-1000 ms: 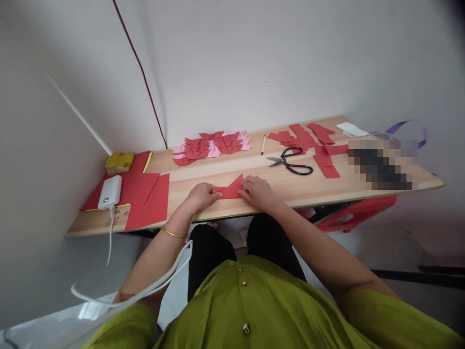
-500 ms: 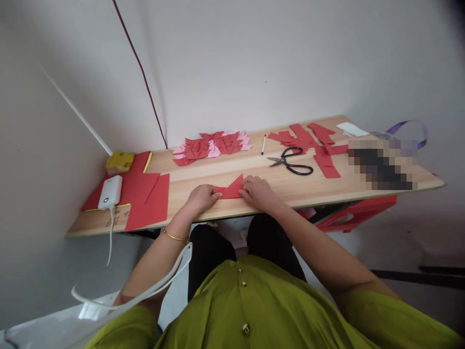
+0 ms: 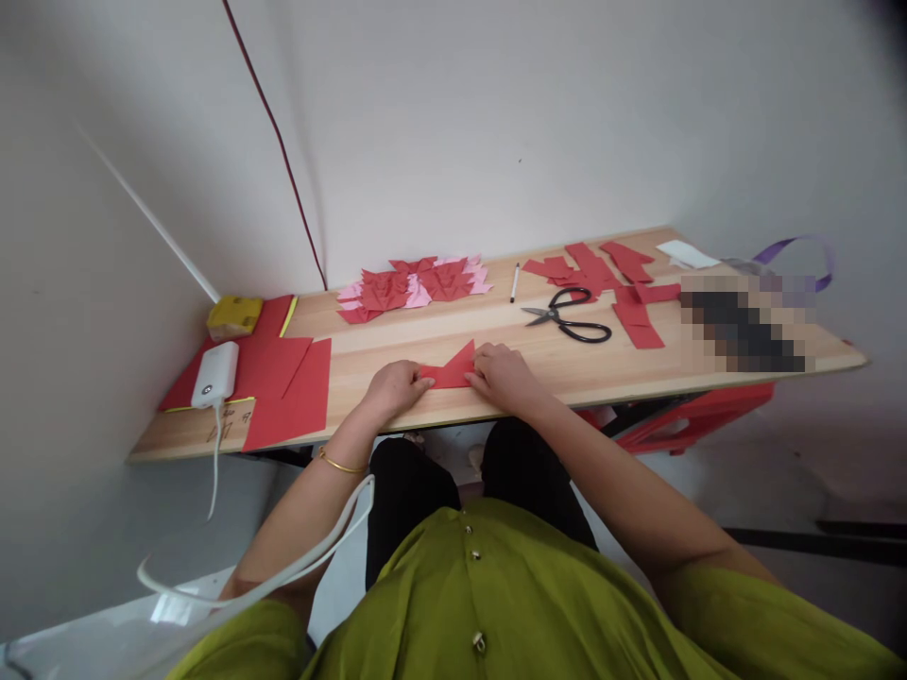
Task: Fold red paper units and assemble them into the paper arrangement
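Between my two hands, near the table's front edge, lies a folded piece of red paper (image 3: 453,371) with a pointed flap standing out at its right. My left hand (image 3: 395,389) grips its left end between thumb and fingers. My right hand (image 3: 502,376) has its fingers closed on the right end, beside the flap. Behind it, a pile of folded red and pink paper pieces (image 3: 415,283) rests against the wall. Black-handled scissors (image 3: 567,316) lie with their blades apart to the right of my hands.
Red paper sheets (image 3: 290,387) lie at the left, with a white power bank (image 3: 215,374) and a yellow packet (image 3: 234,317) on them. A pen (image 3: 514,282), cut red paper strips (image 3: 591,267) and a white paper (image 3: 687,253) are at the back right. A red stool (image 3: 698,416) stands below.
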`<state>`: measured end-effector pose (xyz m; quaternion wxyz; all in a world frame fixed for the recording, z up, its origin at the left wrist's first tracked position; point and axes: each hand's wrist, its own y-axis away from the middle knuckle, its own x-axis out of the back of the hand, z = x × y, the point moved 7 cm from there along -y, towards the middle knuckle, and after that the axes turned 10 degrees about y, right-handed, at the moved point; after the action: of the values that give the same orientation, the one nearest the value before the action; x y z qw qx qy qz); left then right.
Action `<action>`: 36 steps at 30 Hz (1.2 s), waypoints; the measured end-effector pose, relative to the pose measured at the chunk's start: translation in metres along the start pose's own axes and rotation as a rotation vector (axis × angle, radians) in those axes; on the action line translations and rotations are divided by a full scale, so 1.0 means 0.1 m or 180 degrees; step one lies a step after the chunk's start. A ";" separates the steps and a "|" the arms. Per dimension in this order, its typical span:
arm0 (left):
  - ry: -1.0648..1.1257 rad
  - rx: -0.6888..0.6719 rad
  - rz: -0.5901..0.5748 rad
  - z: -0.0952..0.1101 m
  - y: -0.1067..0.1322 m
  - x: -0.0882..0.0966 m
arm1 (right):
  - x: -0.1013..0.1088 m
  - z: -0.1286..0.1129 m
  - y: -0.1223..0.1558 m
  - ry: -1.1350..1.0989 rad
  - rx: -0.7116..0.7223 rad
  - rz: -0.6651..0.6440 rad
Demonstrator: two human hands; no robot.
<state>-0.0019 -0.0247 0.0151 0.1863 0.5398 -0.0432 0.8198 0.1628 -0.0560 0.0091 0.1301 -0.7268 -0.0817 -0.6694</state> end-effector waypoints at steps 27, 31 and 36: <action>-0.0050 -0.1418 0.0508 0.12 0.11 -0.12 | 0.00 0.15 -0.12 -0.0620 0.0274 -0.0004; -0.0260 -0.1567 0.0609 0.13 0.14 -0.15 | 0.01 0.14 -0.11 -0.0547 0.0190 -0.0038; -0.0686 -0.1799 0.0461 0.23 0.18 -0.19 | 0.02 0.11 -0.10 -0.0357 0.0104 -0.0069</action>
<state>0.0185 -0.0528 0.0099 0.2645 0.5459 -0.3273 0.7245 0.1708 -0.0437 0.0110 0.1300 -0.7601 -0.1077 -0.6275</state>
